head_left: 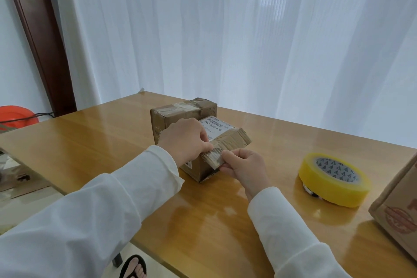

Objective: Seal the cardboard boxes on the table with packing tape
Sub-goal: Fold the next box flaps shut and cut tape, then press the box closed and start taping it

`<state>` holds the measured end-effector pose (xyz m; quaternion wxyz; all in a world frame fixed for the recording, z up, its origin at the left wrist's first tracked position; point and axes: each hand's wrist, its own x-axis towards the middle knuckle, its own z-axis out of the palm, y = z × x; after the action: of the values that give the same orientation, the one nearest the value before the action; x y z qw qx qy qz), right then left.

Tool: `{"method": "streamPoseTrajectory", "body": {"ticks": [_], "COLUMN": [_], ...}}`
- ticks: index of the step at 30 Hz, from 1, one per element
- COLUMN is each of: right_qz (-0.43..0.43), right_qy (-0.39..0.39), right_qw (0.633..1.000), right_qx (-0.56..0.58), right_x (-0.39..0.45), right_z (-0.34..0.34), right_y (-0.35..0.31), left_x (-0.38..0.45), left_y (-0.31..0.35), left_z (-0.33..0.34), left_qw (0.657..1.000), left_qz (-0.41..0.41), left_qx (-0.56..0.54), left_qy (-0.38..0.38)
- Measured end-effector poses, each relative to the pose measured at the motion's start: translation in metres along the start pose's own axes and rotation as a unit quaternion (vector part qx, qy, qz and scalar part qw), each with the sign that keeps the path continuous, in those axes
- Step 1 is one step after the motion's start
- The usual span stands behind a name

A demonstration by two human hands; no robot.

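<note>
A small cardboard box with a white shipping label stands in the middle of the wooden table. My left hand rests on its near top edge, its fingers pinching a crinkled strip of tape. My right hand pinches the same strip from the right at the box's front corner. A second, taped box stands right behind the first. A yellow roll of packing tape lies flat on the table to the right, untouched.
A larger cardboard box with red print sits at the right edge of the table. White curtains hang behind the table. An orange object and another low surface lie to the left. A sandalled foot shows below the table's near edge.
</note>
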<state>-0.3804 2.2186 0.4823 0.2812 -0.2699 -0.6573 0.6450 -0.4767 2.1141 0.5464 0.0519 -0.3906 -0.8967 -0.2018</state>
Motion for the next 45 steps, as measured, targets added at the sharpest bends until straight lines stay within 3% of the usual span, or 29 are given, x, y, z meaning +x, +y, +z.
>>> {"method": "streamPoseTrajectory", "body": {"ticks": [9, 24, 31, 34, 38, 42, 45], "right_qz": [-0.020, -0.026, -0.015, 0.016, 0.033, 0.045, 0.025], "right_qy": [0.007, 0.013, 0.007, 0.005, 0.007, 0.037, 0.041], "right_qw": [0.999, 1.000, 1.000, 0.998, 0.992, 0.985, 0.984], "right_qx": [-0.029, 0.000, 0.021, 0.061, 0.119, 0.165, 0.171], "right_x": [-0.001, 0.001, -0.003, -0.002, -0.003, -0.003, -0.005], "right_z": [0.000, 0.006, 0.007, 0.004, 0.007, 0.009, 0.007], "right_y": [0.003, 0.008, 0.007, 0.005, 0.002, 0.001, 0.000], "left_x": [-0.001, -0.003, -0.007, -0.009, -0.013, -0.023, -0.021], "left_y": [0.006, 0.013, -0.004, -0.007, -0.012, -0.018, -0.029], "left_z": [-0.003, 0.000, 0.003, 0.007, 0.025, 0.041, 0.046], "left_qw": [0.999, 0.982, 0.991, 0.992, 0.951, 0.968, 0.955], "left_qz": [-0.018, -0.053, -0.071, -0.012, 0.218, 0.222, 0.242], "left_qx": [0.033, 0.183, 0.109, 0.105, 0.081, 0.086, 0.158], "left_qy": [-0.017, 0.018, 0.012, 0.065, 0.205, 0.073, 0.062]}}
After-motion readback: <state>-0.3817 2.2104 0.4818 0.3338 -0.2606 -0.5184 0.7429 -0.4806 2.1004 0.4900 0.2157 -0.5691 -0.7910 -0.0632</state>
